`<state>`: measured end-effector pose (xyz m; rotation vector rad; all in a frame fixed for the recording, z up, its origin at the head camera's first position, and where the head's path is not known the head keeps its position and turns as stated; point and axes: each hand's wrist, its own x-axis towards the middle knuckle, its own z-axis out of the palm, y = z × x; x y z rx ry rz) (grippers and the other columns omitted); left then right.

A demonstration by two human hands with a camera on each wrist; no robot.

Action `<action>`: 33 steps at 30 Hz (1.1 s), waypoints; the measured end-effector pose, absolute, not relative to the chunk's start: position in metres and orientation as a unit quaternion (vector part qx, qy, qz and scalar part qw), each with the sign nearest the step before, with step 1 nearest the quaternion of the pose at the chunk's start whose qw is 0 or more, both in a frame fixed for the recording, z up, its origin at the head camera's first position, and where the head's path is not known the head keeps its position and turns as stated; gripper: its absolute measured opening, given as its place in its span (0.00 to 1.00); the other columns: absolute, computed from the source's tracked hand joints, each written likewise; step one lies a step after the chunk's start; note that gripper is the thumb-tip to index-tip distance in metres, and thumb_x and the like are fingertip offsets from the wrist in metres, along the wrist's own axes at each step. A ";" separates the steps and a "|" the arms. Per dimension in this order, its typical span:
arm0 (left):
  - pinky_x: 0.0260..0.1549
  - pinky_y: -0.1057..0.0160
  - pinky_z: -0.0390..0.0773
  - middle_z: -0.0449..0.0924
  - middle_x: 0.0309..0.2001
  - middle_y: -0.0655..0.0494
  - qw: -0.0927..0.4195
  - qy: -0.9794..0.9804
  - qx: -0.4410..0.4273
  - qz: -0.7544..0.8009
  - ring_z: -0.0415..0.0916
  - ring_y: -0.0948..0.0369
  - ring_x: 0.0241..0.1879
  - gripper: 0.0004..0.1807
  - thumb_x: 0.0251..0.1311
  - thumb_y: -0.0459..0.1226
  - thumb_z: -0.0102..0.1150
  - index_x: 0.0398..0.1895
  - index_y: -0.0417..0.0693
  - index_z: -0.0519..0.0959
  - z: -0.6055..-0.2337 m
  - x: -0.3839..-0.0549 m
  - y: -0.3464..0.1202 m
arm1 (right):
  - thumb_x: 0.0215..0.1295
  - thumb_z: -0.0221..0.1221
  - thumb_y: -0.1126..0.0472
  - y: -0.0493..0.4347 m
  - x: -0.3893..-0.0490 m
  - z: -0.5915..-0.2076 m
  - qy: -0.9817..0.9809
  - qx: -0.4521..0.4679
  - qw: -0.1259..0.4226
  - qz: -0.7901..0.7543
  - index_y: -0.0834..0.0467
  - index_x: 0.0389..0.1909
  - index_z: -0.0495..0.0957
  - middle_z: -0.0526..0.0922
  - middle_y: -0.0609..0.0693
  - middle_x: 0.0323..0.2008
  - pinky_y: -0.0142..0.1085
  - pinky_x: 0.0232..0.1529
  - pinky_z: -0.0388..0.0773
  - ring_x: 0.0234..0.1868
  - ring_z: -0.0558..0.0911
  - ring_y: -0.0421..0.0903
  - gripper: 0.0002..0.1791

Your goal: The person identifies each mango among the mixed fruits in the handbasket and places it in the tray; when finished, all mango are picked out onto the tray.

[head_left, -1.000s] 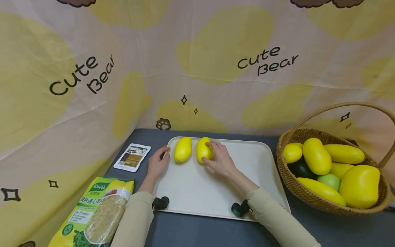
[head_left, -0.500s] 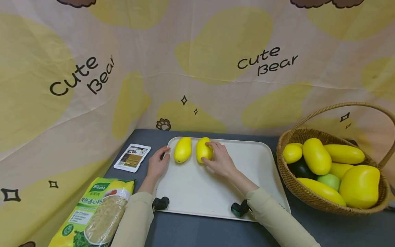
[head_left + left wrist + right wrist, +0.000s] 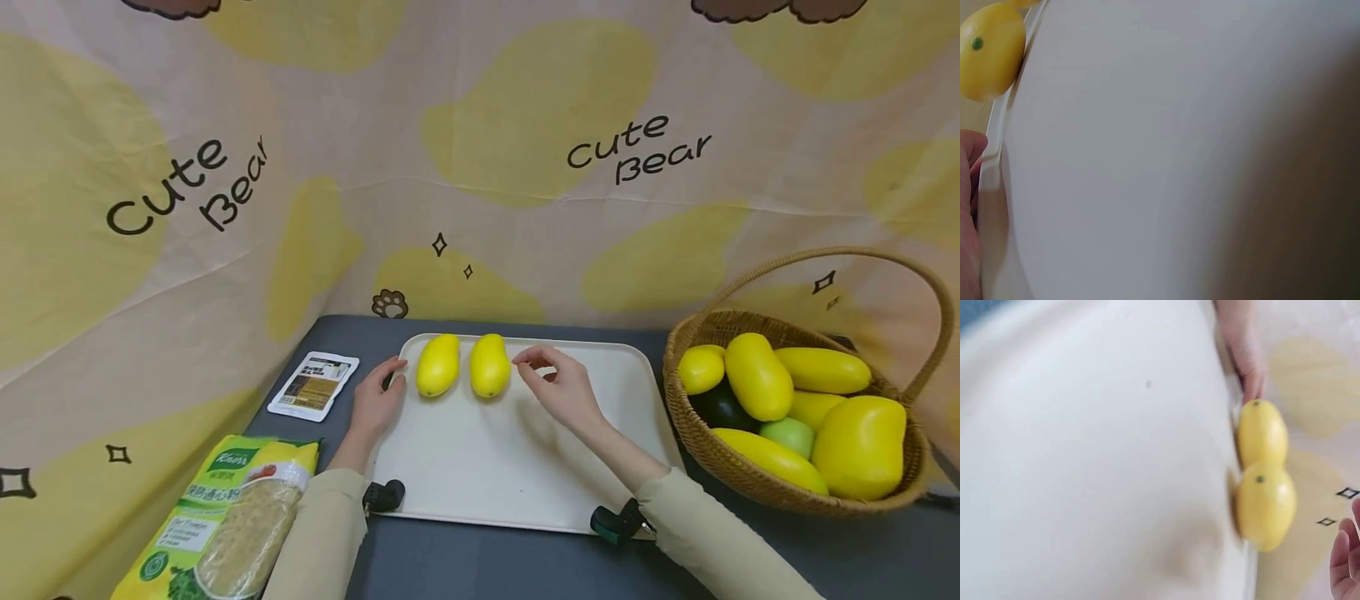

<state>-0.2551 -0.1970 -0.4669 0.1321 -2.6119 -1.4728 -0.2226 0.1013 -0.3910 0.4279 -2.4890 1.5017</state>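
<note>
Two smooth yellow mango-shaped fruits, a left one (image 3: 438, 365) and a right one (image 3: 490, 366), lie side by side at the back left of a white tray (image 3: 480, 475). Just right of the right fruit is my right hand (image 3: 562, 385), raised over the tray, fingers loosely bent and holding nothing. My left hand (image 3: 378, 400) rests at the tray's left rim, fingertips touching it. In the left wrist view one fruit (image 3: 991, 53) shows a green stem spot. The right wrist view has both fruits, the nearer one (image 3: 1265, 506) apart from my right fingers (image 3: 1342, 559).
A wicker basket (image 3: 693, 450) at the right holds several yellow fruits, a green one (image 3: 787, 437) and a dark one (image 3: 723, 407). To the left lie a white pouch (image 3: 313, 386) and a Knorr pasta bag (image 3: 225, 517). A patterned cloth (image 3: 480, 150) hangs behind.
My right hand has let go of the right fruit and drawn away to the right. That fruit stays on the tray. The left hand keeps its place at the rim. The head view has shifted slightly.
</note>
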 end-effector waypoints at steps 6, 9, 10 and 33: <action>0.70 0.50 0.54 0.64 0.71 0.49 0.070 -0.869 0.039 -0.488 0.55 0.51 0.72 0.20 0.73 0.37 0.47 0.65 0.46 0.73 -0.467 -0.256 -0.199 | 0.68 0.59 0.61 0.147 -0.192 -0.355 -0.833 0.173 0.056 0.523 0.57 0.41 0.82 0.85 0.49 0.36 0.33 0.37 0.80 0.39 0.82 0.49 0.06; 0.70 0.51 0.54 0.64 0.70 0.48 0.072 -0.869 0.034 -0.489 0.55 0.51 0.72 0.20 0.72 0.36 0.47 0.65 0.44 0.73 -0.468 -0.257 -0.201 | 0.68 0.60 0.59 0.178 -0.177 -0.337 -0.848 0.188 0.035 0.495 0.55 0.42 0.81 0.85 0.48 0.37 0.33 0.36 0.80 0.38 0.82 0.47 0.06; 0.70 0.51 0.54 0.64 0.70 0.48 0.073 -0.869 0.033 -0.489 0.55 0.51 0.72 0.20 0.72 0.36 0.47 0.65 0.44 0.73 -0.468 -0.257 -0.201 | 0.68 0.60 0.59 0.188 -0.172 -0.331 -0.859 0.191 0.035 0.475 0.54 0.41 0.81 0.85 0.47 0.37 0.33 0.36 0.80 0.37 0.82 0.45 0.05; 0.70 0.51 0.53 0.65 0.70 0.48 0.070 -0.873 0.034 -0.482 0.56 0.51 0.72 0.20 0.72 0.36 0.47 0.64 0.43 0.73 -0.467 -0.256 -0.198 | 0.62 0.63 0.50 0.360 -0.213 -0.289 -0.989 0.118 -0.071 0.055 0.83 0.59 0.58 0.66 0.82 0.54 0.67 0.51 0.68 0.53 0.67 0.78 0.43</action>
